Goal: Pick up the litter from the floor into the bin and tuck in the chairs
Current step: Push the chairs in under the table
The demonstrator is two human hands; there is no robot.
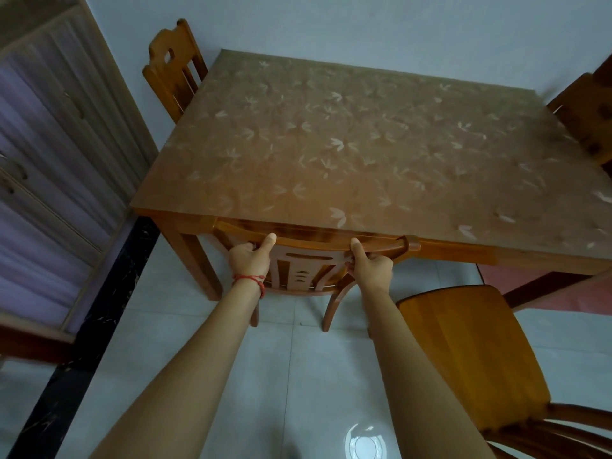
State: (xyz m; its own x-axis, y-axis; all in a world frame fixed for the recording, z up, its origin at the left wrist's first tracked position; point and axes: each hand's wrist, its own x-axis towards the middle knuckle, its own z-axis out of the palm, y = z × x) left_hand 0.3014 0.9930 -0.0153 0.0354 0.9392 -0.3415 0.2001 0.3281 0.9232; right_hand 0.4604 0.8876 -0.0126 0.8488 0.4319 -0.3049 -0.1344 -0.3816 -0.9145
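A wooden chair (308, 241) stands at the near edge of the wooden table (347, 144), its top rail touching the table edge and its seat hidden underneath. My left hand (251, 256) grips the left part of the backrest's top rail, thumb up; a red string sits on that wrist. My right hand (369, 265) grips the right part of the same rail. A second wooden chair (470, 352) stands pulled out at my right, its seat fully showing. No litter or bin is in view.
Another chair (174, 69) sits at the table's far left end by the wall, and one more (589, 117) at the right end. A curtained wooden cabinet (49, 167) lines the left side. The floor is pale glossy tile (298, 376).
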